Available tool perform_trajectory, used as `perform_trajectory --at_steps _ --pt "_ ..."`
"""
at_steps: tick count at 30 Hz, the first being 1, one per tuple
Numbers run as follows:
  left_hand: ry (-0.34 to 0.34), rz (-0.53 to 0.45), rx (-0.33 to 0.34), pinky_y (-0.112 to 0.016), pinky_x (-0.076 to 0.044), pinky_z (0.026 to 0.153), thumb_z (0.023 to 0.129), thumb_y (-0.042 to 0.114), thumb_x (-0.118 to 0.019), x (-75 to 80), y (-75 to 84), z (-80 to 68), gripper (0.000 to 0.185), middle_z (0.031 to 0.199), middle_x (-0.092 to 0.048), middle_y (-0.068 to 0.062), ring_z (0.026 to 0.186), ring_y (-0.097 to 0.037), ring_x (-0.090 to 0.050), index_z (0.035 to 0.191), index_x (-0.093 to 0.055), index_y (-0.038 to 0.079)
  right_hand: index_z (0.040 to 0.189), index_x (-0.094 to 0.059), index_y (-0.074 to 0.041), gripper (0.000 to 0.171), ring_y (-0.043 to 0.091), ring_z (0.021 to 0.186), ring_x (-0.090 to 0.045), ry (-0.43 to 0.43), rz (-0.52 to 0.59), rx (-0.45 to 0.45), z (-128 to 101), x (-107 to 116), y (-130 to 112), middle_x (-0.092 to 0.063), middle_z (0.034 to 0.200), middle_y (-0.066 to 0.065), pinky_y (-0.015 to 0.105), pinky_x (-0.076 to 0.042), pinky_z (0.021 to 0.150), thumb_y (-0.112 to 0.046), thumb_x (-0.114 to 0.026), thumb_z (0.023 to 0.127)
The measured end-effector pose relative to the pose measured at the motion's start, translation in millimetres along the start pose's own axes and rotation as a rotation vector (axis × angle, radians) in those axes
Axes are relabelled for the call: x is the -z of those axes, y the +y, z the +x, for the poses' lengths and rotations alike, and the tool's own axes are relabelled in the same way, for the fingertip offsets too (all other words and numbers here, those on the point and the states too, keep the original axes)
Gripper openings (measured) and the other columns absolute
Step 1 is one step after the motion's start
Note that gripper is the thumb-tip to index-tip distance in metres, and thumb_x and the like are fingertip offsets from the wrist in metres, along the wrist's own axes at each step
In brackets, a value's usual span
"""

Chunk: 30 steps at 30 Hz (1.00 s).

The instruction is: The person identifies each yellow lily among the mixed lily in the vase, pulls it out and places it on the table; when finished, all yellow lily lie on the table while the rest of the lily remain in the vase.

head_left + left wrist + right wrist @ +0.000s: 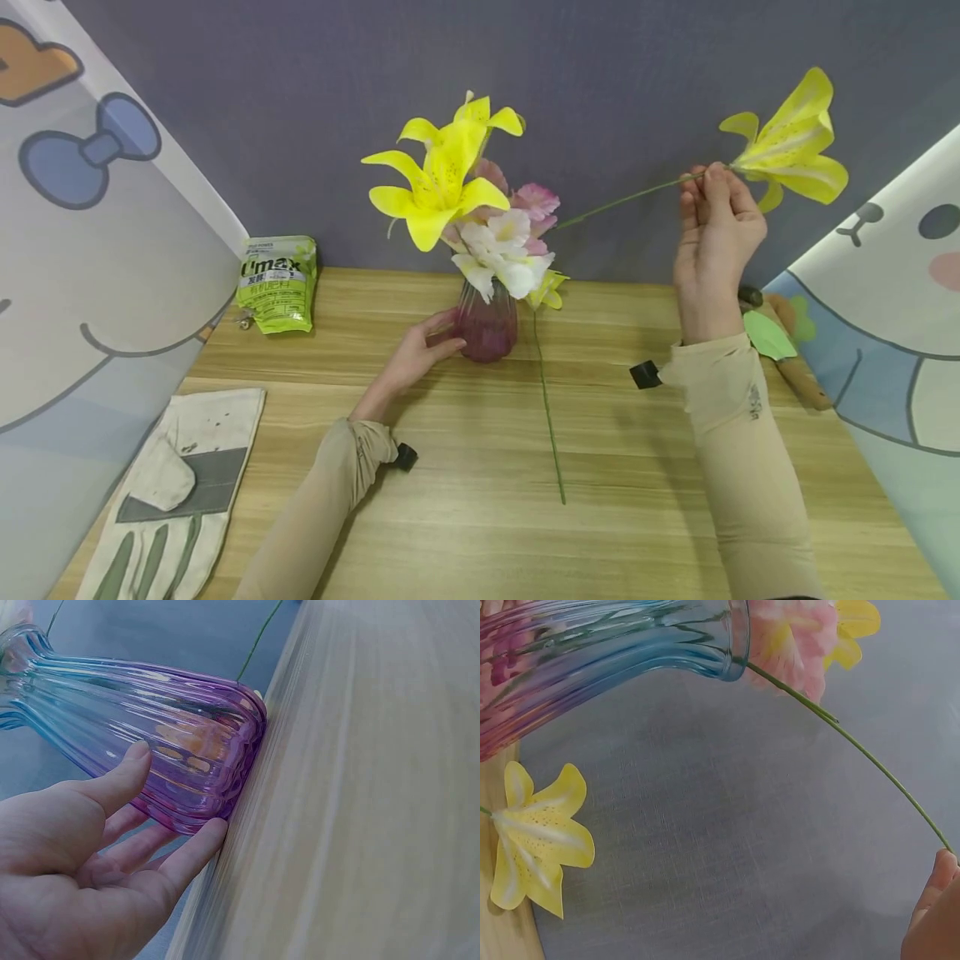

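Nearest, lower left: work glove [168,500] flat on wooden table [465,533]. Mid-table: loose green stem [549,408], its yellow bloom [547,290] just beside the vase. Left hand [420,350], fingers straight, cupping base of purple ribbed glass vase [487,327] holding 2 yellow lilies [438,171] plus pink and white blooms [517,242]. Right hand [712,242], raised, pinching stem of yellow lily [791,142], lower stem end entering vase mouth. Far left: green pouch [277,283] against grey backdrop [300,100].

Wooden table [465,533] bears vase [487,329], glove [172,500], pouch [277,283].
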<state>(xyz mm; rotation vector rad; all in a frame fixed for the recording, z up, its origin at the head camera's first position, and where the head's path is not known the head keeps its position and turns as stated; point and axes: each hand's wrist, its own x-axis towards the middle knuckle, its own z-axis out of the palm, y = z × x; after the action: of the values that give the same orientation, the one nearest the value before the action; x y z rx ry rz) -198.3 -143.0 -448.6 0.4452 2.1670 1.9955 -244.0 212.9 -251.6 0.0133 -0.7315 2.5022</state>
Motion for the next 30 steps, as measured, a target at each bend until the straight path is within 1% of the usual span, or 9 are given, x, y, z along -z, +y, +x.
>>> perform_trajectory --at_steps 4,11,17,21,26,30 --pt "0.000 -0.002 0.004 -0.039 -0.056 0.108 0.103 -0.006 -0.066 0.5 0.2 0.1 0.062 0.160 -0.043 -0.032 0.141 -0.049 -0.051 0.159 -0.040 -0.010 0.111 -0.066 0.019 0.015 0.026 0.066 -0.071 0.013 0.020 -0.009 2.8 2.1 -2.8 -0.072 0.088 0.023 0.024 -0.061 0.055 0.011 -0.069 0.099" --pt "-0.004 -0.008 0.006 -0.038 -0.056 0.108 0.103 -0.005 -0.066 0.2 0.4 -0.1 0.062 0.161 -0.042 -0.031 0.142 -0.048 -0.050 0.159 -0.040 -0.010 0.107 -0.066 0.018 0.009 0.028 0.067 -0.070 0.038 0.059 -0.032 10.9 5.9 -9.3 -0.071 0.088 0.024 0.025 -0.061 0.054 0.012 -0.067 0.100" --pt "-0.005 0.004 0.008 -0.039 -0.056 0.109 0.104 -0.003 -0.068 0.9 0.7 1.0 0.062 0.162 -0.043 -0.029 0.143 -0.046 -0.050 0.159 -0.042 -0.007 0.104 -0.065 0.017 0.007 0.027 0.066 -0.069 0.067 0.079 -0.024 16.4 8.8 -12.1 -0.070 0.087 0.023 0.024 -0.060 0.054 0.011 -0.067 0.101" --pt "-0.008 -0.005 0.008 -0.039 -0.055 0.109 0.103 -0.004 -0.067 0.9 -0.4 1.5 0.062 0.162 -0.042 -0.029 0.144 -0.046 -0.049 0.159 -0.042 -0.007 0.104 -0.066 0.017 0.007 0.028 0.067 -0.069 0.073 0.084 -0.018 18.3 11.2 -12.0 -0.070 0.087 0.023 0.024 -0.060 0.053 0.011 -0.066 0.102" --pt "-0.007 -0.021 0.011 -0.038 -0.055 0.109 0.103 -0.005 -0.066 -0.1 -0.3 0.7 0.062 0.162 -0.042 -0.030 0.144 -0.047 -0.049 0.159 -0.041 -0.008 0.104 -0.065 0.018 0.006 0.029 0.067 -0.068 0.075 0.116 -0.010 21.3 12.6 -15.1 -0.069 0.086 0.024 0.025 -0.060 0.053 0.012 -0.064 0.102" --pt "-0.006 -0.026 0.012 -0.037 -0.056 0.108 0.103 -0.006 -0.066 0.0 -0.5 0.4 0.062 0.162 -0.042 -0.031 0.144 -0.047 -0.048 0.159 -0.040 -0.008 0.101 -0.065 0.017 0.006 0.029 0.066 -0.067 0.100 0.138 0.002 26.3 15.0 -20.3 -0.068 0.085 0.023 0.025 -0.059 0.051 0.012 -0.063 0.103"
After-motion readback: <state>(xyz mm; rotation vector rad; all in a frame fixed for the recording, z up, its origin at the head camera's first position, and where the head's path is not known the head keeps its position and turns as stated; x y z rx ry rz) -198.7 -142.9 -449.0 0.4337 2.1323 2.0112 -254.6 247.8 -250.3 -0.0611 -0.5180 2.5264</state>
